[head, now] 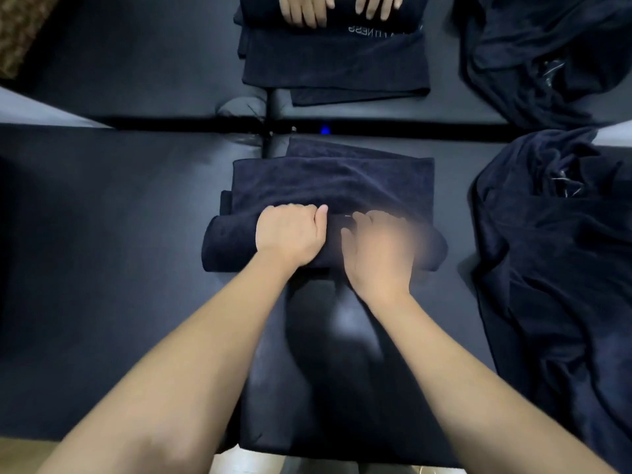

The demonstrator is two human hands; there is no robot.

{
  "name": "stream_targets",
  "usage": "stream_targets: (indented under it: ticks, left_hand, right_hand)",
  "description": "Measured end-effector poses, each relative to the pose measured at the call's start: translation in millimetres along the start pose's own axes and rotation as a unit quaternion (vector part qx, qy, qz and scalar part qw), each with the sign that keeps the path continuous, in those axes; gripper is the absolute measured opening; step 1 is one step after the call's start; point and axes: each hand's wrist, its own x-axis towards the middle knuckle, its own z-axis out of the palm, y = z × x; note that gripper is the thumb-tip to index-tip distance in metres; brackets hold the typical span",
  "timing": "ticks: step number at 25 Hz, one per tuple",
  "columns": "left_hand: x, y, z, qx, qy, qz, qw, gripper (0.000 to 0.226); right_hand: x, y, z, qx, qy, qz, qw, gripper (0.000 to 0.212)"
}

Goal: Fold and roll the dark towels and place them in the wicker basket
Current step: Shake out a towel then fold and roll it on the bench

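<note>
A dark navy towel (335, 181) lies folded on the dark table (119, 268) in front of me, its near end wound into a thick roll. My left hand (290, 234) grips the roll from above, fingers curled over its far side. My right hand (378, 249) lies on the roll just to the right, blurred by motion, fingers bent over the cloth. A corner of the wicker basket (20, 32) shows at the top left.
A heap of loose dark towels (561, 241) fills the right side, with another heap (547, 53) behind it. Across the table, another person's hands (338, 8) rest on a second folded towel (335, 63). A black gap (171, 123) separates the two tabletops.
</note>
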Motion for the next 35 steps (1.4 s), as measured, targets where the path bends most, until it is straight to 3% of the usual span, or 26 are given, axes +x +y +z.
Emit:
stream_targets:
  ticks: [3,5,8,10,12,16,20,21,24,26,30,35]
  left_hand:
    - [24,-2,-6,-0.04,-0.075,-0.027,0.996,0.059]
    - [21,-2,-1,-0.038,-0.016,-0.035,0.999,0.055]
    - [-4,3,12,-0.019,0.116,-0.034,0.992,0.043]
    - [-15,13,22,-0.009,0.128,-0.025,0.991,0.042]
    - [-5,15,20,0.003,0.125,-0.021,0.992,0.042]
    - [49,1,-8,0.033,0.029,0.036,0.998,0.054]
    - [91,-1,-22,-0.024,-0.083,0.011,0.996,0.059]
    - [93,0,-21,-0.035,-0.075,0.002,0.997,0.059]
    - [76,2,-15,-0.037,0.071,-0.023,0.997,0.052]
    - [57,7,-4,-0.03,0.128,-0.03,0.991,0.044]
    - [61,3,-5,0.006,0.128,0.008,0.992,0.046]
    - [119,3,-31,0.055,-0.009,0.094,0.994,0.058]
  right_hand:
    - [9,-3,10,-0.015,0.015,0.018,1.0,0.04]
    - [39,-1,6,-0.043,0.005,0.013,0.999,0.042]
    - [69,0,-1,-0.052,-0.098,-0.025,0.994,0.045]
    - [84,3,-2,-0.026,-0.167,-0.021,0.985,0.046]
    - [95,6,-2,-0.001,-0.175,-0.001,0.985,0.047]
    - [71,1,3,0.002,-0.012,0.013,1.0,0.039]
    - [68,-4,14,-0.029,-0.002,0.001,1.0,0.044]
    - [81,-2,14,-0.04,-0.012,0.004,0.999,0.046]
    - [111,0,7,-0.053,-0.047,-0.018,0.997,0.054]
    - [125,0,1,-0.052,-0.093,-0.021,0.994,0.055]
    - [146,-1,-3,-0.019,-0.144,-0.01,0.989,0.05]
    - [151,9,-13,0.159,-0.3,0.146,0.929,0.053]
